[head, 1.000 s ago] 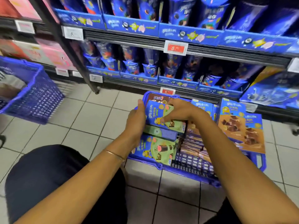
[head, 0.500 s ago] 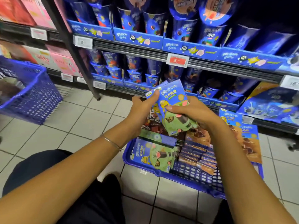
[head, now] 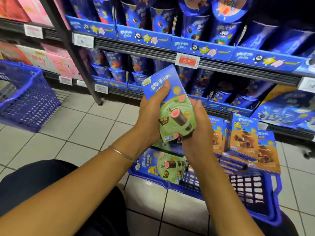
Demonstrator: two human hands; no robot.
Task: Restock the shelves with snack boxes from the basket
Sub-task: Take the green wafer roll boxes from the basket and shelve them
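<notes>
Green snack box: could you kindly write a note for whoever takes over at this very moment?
Left grip holds the green snack box by its left edge, thumb on its front. Right grip cups its lower end.
The box is above the basket, not yet shelved.
Left: place it on the shelves, then the second green box and the brown boxes in the basket.

**Both hands up, gripping one box**

The left forearm (head: 81, 181) and right forearm (head: 219, 189) reach forward and converge. The left hand (head: 150, 120) wraps the box (head: 177, 116) from the left, thumb laid across its front. The right hand (head: 198, 132) cups the lower right corner, palm inward, thumb pointing up; its fingers are hidden.
</notes>
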